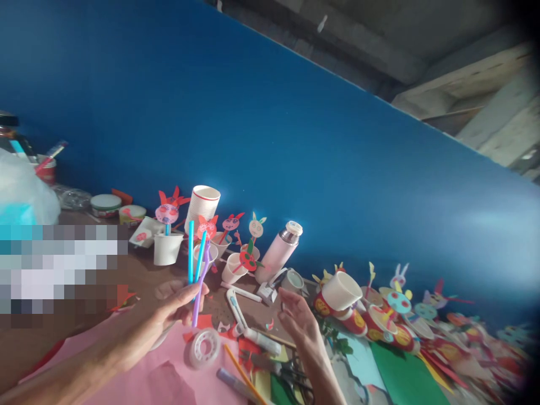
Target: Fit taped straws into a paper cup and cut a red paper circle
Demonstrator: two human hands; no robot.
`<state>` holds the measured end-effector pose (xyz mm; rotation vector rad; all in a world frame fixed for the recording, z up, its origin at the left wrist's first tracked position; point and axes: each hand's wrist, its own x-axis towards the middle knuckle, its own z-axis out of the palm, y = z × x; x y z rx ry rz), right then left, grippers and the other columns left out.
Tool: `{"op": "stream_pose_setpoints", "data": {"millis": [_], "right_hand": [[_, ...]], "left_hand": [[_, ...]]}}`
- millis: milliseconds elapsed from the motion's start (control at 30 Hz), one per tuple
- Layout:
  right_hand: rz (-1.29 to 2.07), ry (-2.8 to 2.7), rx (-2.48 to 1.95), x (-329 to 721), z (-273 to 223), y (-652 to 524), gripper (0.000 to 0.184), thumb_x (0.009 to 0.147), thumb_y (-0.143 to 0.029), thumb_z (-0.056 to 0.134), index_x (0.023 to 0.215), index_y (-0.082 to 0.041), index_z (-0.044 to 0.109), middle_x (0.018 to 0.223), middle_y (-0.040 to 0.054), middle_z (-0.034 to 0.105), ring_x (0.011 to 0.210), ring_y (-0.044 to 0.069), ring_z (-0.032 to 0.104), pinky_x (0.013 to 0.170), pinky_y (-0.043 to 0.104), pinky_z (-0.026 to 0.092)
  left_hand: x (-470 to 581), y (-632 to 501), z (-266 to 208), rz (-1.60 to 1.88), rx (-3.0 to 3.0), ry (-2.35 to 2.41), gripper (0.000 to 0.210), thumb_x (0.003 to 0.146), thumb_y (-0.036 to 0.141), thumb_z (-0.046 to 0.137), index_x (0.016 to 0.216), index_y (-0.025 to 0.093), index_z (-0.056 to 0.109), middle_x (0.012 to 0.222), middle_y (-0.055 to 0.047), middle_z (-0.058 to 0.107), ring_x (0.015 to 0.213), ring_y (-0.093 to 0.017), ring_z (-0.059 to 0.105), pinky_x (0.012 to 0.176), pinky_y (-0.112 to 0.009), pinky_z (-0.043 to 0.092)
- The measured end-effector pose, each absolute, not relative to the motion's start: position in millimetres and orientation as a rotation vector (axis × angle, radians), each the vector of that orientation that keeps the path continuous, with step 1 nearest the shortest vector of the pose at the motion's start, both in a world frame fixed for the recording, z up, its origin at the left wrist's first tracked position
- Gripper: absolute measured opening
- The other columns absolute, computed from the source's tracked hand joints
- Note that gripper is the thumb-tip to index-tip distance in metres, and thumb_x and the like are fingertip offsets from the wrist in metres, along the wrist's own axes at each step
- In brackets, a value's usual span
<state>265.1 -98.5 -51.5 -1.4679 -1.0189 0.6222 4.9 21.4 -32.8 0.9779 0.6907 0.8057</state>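
Observation:
My left hand (181, 301) is closed around several drinking straws that stand up from its fingers: two blue straws (191, 253) and a purple straw (205, 264). Something white and rounded shows under that hand, mostly hidden. To the right, my right hand (299, 320) is raised with nothing in it, its fingers apart and slightly curled. Between and below the hands, a roll of clear tape (205, 347) lies on pink paper (139, 371). Black-handled scissors (291, 374) are close under my right wrist. A white and blue cutter-like tool (235, 309) lies between the hands.
Paper cups (166, 249) with straw-mounted paper faces stand behind my left hand. A stack of cups (203, 205) and a pink thermos (278, 253) rise near the blue wall (270, 140). More decorated cups (382, 320) crowd the right, beside green paper (409, 363).

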Motion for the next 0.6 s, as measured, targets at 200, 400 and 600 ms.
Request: {"op": "stream_pose_setpoints", "data": {"millis": [200, 400, 600], "right_hand": [[0.435, -1.245, -1.775, 272, -44, -104, 0.039, 0.085, -0.05, 0.045, 0.074, -0.017, 0.064, 0.09, 0.008, 0.069, 0.092, 0.024, 0.061, 0.079, 0.028, 0.044], [0.146, -1.472, -2.118, 263, -46, -97, 0.027, 0.087, -0.036, 0.044, 0.08, -0.021, 0.065, 0.08, 0.0029, 0.068, 0.073, 0.017, 0.061, 0.065, 0.023, 0.039], [-0.076, -1.59, -2.271, 256, -61, -59, 0.02, 0.084, -0.02, 0.048, 0.075, -0.024, 0.065, 0.077, 0.0016, 0.068, 0.072, 0.016, 0.061, 0.061, 0.023, 0.032]], "left_hand": [[2, 21, -28, 0.793, 0.988, 0.674, 0.033, 0.067, 0.047, 0.073, 0.078, 0.016, 0.07, 0.063, 0.0, 0.063, 0.053, -0.009, 0.05, 0.051, -0.019, 0.039], [3, 21, -25, 0.786, 0.978, 0.656, 0.034, 0.065, 0.048, 0.074, 0.076, 0.016, 0.07, 0.06, 0.001, 0.062, 0.052, -0.009, 0.05, 0.048, -0.019, 0.039], [2, 23, -29, 0.786, 0.97, 0.684, 0.029, 0.068, 0.043, 0.073, 0.075, 0.015, 0.071, 0.06, 0.001, 0.064, 0.05, -0.008, 0.051, 0.05, -0.019, 0.039]]}}
